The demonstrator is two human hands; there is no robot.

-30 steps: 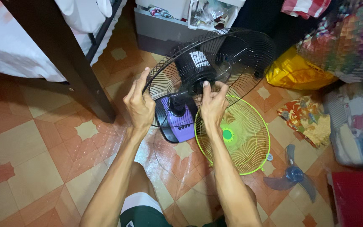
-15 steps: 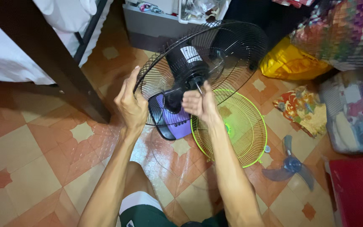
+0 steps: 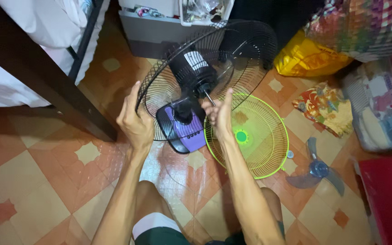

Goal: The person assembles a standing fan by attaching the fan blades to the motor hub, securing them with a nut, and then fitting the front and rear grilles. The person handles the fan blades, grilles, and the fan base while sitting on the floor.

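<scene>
The black fan guard (image 3: 205, 72) stands tilted on the floor (image 3: 46, 181), still on its motor (image 3: 191, 70). The left hand (image 3: 134, 124) grips its rim; the right hand (image 3: 218, 113) is open at the shaft (image 3: 209, 98). The wire looks light and springy (bendable), so the rim is likely best to hold.

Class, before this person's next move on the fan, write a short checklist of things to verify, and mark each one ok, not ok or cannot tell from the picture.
1. Left hand steadies the black rear guard at its rim: ok.
2. Right hand is at the motor shaft: ok.
3. Shaft bare, no blade on it: ok.
4. Blue blade lies on the floor, apart from the fan: ok.
5. Green front guard lies flat beside the purple base: ok.
6. Rear guard fastened to the motor: cannot tell.
</scene>
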